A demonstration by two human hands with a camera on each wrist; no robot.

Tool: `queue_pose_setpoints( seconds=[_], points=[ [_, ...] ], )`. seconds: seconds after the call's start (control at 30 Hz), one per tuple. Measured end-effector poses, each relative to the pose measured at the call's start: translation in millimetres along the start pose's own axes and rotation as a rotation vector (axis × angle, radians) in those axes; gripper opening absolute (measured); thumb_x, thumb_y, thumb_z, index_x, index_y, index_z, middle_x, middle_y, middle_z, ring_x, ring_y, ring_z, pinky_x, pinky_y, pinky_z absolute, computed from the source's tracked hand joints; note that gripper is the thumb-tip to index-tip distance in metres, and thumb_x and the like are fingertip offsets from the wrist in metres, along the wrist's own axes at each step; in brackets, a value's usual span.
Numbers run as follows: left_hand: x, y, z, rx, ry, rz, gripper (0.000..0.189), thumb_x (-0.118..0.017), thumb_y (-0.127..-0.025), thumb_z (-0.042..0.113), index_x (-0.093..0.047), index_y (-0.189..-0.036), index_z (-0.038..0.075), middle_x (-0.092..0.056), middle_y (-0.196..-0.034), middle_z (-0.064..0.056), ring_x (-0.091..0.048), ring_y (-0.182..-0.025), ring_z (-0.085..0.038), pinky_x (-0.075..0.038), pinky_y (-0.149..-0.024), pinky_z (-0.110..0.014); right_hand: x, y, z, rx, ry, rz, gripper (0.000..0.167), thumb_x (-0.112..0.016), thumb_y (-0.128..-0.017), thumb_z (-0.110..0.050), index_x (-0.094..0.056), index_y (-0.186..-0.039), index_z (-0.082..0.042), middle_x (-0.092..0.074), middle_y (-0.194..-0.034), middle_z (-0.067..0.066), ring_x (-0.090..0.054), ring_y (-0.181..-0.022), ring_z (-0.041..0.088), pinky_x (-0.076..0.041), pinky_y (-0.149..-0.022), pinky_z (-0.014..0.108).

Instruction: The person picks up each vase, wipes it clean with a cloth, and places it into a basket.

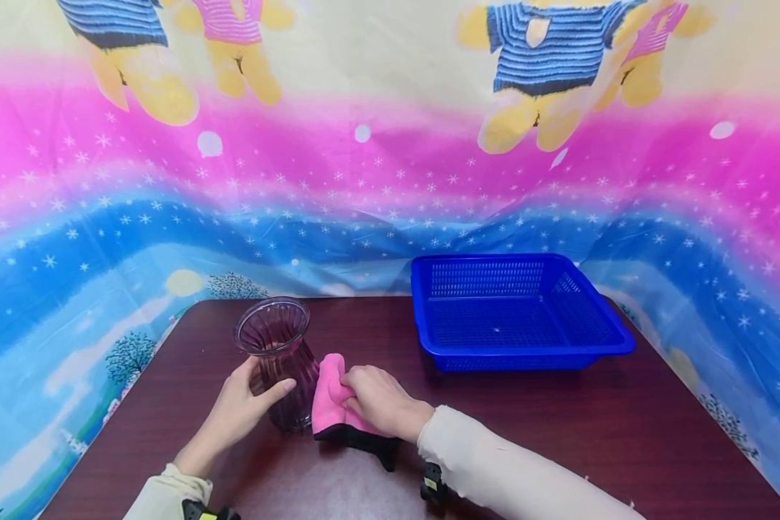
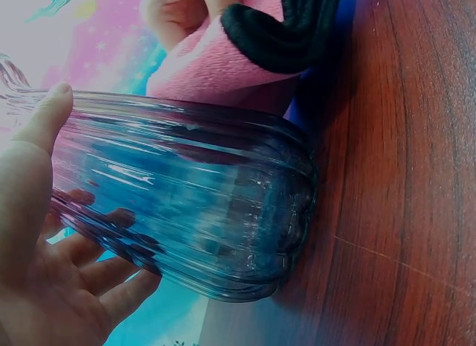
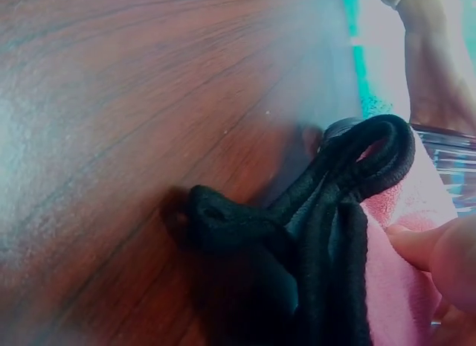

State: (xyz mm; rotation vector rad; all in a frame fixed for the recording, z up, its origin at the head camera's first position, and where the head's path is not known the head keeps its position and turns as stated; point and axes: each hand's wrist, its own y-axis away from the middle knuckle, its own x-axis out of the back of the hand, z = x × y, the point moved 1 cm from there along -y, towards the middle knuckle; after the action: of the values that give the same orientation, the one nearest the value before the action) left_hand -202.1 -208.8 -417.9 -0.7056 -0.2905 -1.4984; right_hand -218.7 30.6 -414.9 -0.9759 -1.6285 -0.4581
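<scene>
Pink, black-edged cloth (image 1: 328, 406) is pinched in the right hand (image 1: 378, 397), just right of the ribbed glass vase (image 1: 290, 366); the left hand (image 1: 237, 404) grips the vase; holding it still and rubbing softly seems best.

- Basket (image 1: 520, 352), blue plastic, perforated sides and base, flared rim; upright at between three and four o'clock in head view.
- Table (image 1: 559, 401), dark reddish-brown wood grain; at six o'clock, beneath basket.
- Backdrop (image 1: 364, 191), pink, blue and cream, snowflake-printed; across twelve o'clock, behind table.
- Printed figures (image 1: 549, 50), striped tops, cropped at upper edge; ten-to-eleven and one-to-two o'clock.
- Printed tree (image 1: 130, 355), dark-branched; between eight and nine o'clock.
</scene>
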Motion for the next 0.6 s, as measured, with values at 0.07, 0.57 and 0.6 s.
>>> queue_pose_setpoints(
  seconds=[0.07, 0.57, 0.6],
  points=[
    [0.2, 0.1, 0.7, -0.004, 0.007, -0.003, 0.059, -0.075, -0.092, 0.029, -0.052, -0.139, 0.002, -0.070, -0.126, -0.019, -0.067, -0.115, -0.017, -0.055, -0.094, -0.024, 1.3, -0.6, -0.6, 0.008, -0.008, 0.012, 0.030, -0.075, -0.088, -0.013, -0.054, -0.067, -0.018, -0.057, -0.071, -0.004, -0.050, -0.064, 0.009, -0.038, -0.058, 0.021],
    [1.2, 0.1, 3.9, -0.002, 0.009, -0.001, 0.059, -0.075, -0.092, 0.029, -0.052, -0.140, 0.003, -0.070, -0.125, -0.019, -0.067, -0.114, -0.019, -0.056, -0.093, -0.023, 15.9, -3.6, -8.4, 0.045, -0.034, 0.066, 0.030, -0.074, -0.090, -0.016, -0.054, -0.069, -0.018, -0.060, -0.075, -0.003, -0.054, -0.070, 0.012, -0.040, -0.062, 0.022],
    [0.9, 0.0, 3.3, 0.000, 0.004, -0.001, 0.059, -0.075, -0.092, 0.029, -0.052, -0.140, 0.003, -0.070, -0.125, -0.019, -0.067, -0.114, -0.019, -0.056, -0.093, -0.023, 17.0, -3.5, -8.9, 0.045, -0.036, 0.069, 0.030, -0.074, -0.090, -0.016, -0.054, -0.069, -0.018, -0.060, -0.075, -0.003, -0.055, -0.070, 0.012, -0.039, -0.062, 0.022]
  ],
)
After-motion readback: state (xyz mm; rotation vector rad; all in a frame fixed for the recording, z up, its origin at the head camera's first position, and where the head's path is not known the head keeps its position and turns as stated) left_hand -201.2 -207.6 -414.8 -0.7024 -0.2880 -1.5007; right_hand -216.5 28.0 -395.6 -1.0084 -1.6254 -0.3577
